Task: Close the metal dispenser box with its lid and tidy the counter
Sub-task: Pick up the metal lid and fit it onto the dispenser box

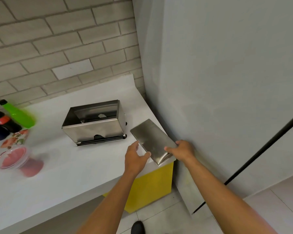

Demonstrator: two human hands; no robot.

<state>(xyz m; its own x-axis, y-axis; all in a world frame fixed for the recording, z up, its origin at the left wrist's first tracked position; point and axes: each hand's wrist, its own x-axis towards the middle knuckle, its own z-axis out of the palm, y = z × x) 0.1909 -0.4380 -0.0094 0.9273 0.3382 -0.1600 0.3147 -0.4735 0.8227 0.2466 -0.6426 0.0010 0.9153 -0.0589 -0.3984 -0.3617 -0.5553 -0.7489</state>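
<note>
The lid (152,141) lies flat on the right end of the counter (74,166), just right of the open box (95,123) and apart from it, its near corner jutting slightly past the counter edge. The right hand (183,150) is at the lid's near right edge, thumb on top and fingers curled under or against the rim, so it looks to be pinching that edge, though the underside is hidden. The left hand (136,157) has its fingers spread and loosely curved at the lid's near left edge, fingertips touching or almost touching it; I cannot tell whether it grips yet. The lid is a thin sheet of polished steel with a bent lip at its near end: probably light, stiff and rather slick, with edges that may be sharp. The long sides seem the best place to hold it, one hand on each, so that it stays level and does not twist. The box stands open-topped near the middle of the counter. Bottles (12,117) and a red tub (15,159) sit far left.
</note>
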